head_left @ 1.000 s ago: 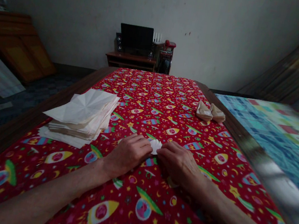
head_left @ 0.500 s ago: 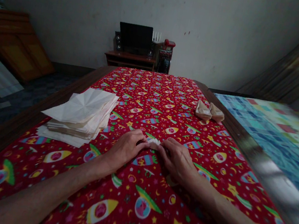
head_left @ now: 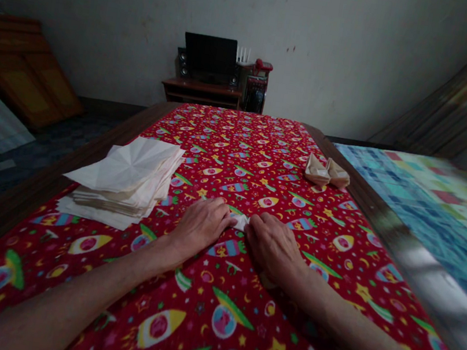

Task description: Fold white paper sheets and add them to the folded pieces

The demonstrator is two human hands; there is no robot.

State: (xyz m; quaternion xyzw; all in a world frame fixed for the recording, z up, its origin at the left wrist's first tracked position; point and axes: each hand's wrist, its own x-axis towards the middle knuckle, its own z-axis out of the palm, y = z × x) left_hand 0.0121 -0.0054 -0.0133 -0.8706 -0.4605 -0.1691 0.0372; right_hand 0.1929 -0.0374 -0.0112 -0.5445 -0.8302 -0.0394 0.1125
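Between my hands is a small piece of folded white paper [head_left: 240, 222], mostly covered by my fingers. My left hand [head_left: 204, 223] grips its left end, thumb and fingers pressed together. The right end is pinched by my right hand [head_left: 273, 242], whose fingers are curled over it. Both hands rest low over the red patterned cloth [head_left: 221, 313]. To the left lies a stack of creased white paper sheets [head_left: 128, 177], the top one marked with lines fanning from its middle.
Two folded paper shapes [head_left: 325, 172] stand near the table's right edge. Beyond the table are a desk with a black monitor [head_left: 209, 59] and a red telephone [head_left: 264, 65]. A bed with a checked cover [head_left: 425, 209] lies to the right, a wooden cabinet [head_left: 21, 67] at left.
My fingers have curled further over the folded paper, and less of it shows. My right hand has turned slightly, knuckles up. The paper stack and folded shapes stay put.
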